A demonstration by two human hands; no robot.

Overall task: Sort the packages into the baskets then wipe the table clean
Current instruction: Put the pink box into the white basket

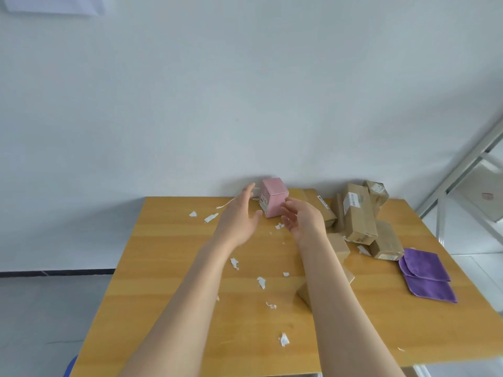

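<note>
Sorting looked to be the step in hand: packages lay out on the wooden table [163, 281] and I saw no baskets. The pile of brown packages [359, 213] crowded the far right corner, close enough to hamper my right side, and the purple cloth [424, 276] lay unused at the right edge. The pink box [273, 197] stood at the far edge, my left hand [239, 216] straight-fingered beside it and my right hand [302, 219] loosely curled opposite, neither gripping. Next, both needed to close on it. Paper scraps [261, 282] littered the middle.
</note>
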